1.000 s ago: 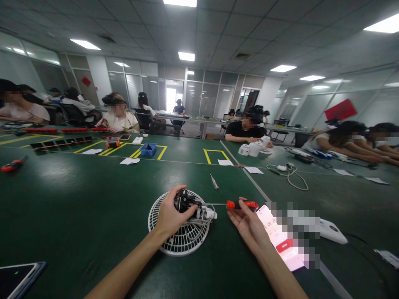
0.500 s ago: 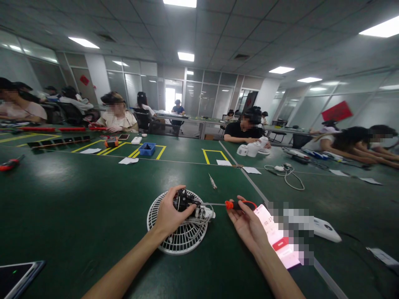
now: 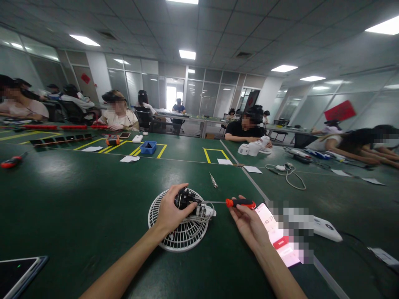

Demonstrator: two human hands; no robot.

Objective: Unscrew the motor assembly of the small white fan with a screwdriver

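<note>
A white round fan grille (image 3: 183, 241) lies on the green table, with a black fan motor (image 3: 183, 199) and white plastic parts with wiring (image 3: 204, 211) on top of it. My left hand (image 3: 171, 209) is closed around the motor, thumb on its near side. In my right hand (image 3: 247, 218) is an orange-and-black screwdriver (image 3: 241, 203), pinched by the handle. Its shaft points left, level, and the tip reaches the motor assembly; the exact contact point is too small to see. A smaller screwdriver (image 3: 213, 181) lies beyond, touching neither hand.
A lit phone (image 3: 285, 245) lies right of my right hand, near a white power strip (image 3: 326, 229). A tablet-like device (image 3: 21, 274) sits at the near left. Farther off are a blue bin (image 3: 148, 148), a coiled cable (image 3: 291, 176) and a person (image 3: 246, 128) across the table.
My right fingers have shifted slightly on the screwdriver handle, which now shows more fully. My left hand stays on the motor. The whole view has shifted slightly.
</note>
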